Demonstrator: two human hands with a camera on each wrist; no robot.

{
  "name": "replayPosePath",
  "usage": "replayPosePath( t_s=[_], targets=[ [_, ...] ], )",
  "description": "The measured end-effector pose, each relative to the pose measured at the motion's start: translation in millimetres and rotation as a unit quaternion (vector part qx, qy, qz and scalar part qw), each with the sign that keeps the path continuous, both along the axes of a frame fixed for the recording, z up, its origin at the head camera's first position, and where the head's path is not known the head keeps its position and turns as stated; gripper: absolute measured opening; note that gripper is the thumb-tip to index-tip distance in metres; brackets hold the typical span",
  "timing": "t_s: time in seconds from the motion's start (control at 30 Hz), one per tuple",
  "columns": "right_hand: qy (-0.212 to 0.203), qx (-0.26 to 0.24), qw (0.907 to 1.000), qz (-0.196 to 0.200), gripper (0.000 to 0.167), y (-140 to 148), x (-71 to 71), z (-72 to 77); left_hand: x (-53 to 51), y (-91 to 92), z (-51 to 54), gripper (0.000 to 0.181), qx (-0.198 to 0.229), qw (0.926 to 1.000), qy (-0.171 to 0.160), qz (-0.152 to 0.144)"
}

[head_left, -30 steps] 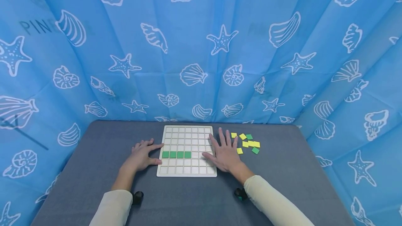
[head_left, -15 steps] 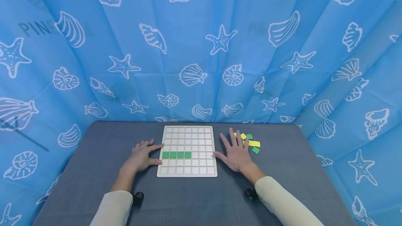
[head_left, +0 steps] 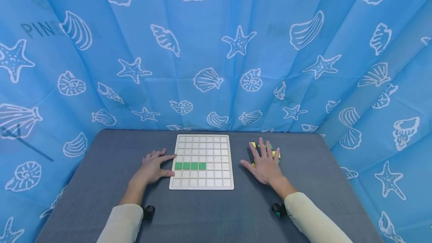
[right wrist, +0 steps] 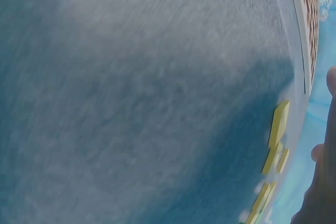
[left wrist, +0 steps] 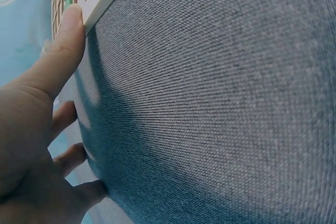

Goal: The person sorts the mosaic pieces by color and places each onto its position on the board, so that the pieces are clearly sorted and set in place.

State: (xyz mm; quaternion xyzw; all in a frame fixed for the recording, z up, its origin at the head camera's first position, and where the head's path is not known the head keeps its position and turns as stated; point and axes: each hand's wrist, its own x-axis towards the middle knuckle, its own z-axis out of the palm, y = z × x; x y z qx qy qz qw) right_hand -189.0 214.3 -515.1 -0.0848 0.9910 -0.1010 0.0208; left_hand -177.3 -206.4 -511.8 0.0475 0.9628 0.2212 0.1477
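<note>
A pale, gridded rectangular board [head_left: 202, 151], apparently wooden, lies flat near the far edge of the dark grey cloth-covered table [head_left: 202, 216], about midway between the far corners. Four square green tiles [head_left: 194, 165] sit side by side in one row, starting from the board's left edge, each filling its own cell, so the grid's ridges probably keep them in line. The left hand [head_left: 153, 168] has its grip apart, thumb and forefinger set against the board's left edge without pinching it, a hold that seems meant to steady the board. The right hand [head_left: 266, 164] spreads its fingers over a loose cluster of square yellow and green tiles [head_left: 253, 144] between the board and the table's far right corner; its grip is apart too, though whether any fingertip touches a tile cannot be told. That cluster's spot beside the board likely keeps the pieces within the right hand's easy reach.
</note>
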Motion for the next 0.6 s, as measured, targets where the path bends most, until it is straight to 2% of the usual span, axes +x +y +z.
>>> replayPosePath(
  t_s=[0.23, 0.6],
  targets=[
    [-0.018, 0.002, 0.9996, -0.023, 0.090, 18.1, 1.1, -0.1, 0.0, 2.4, 1.0, 0.077, -0.005, 1.0000, 0.000, -0.003],
    [-0.023, -0.047, 0.9983, -0.025, 0.085, 45.7, 6.3, -1.7, -0.1, 0.1, -1.2, 0.078, 0.002, 1.0000, 0.001, -0.008]
  ],
)
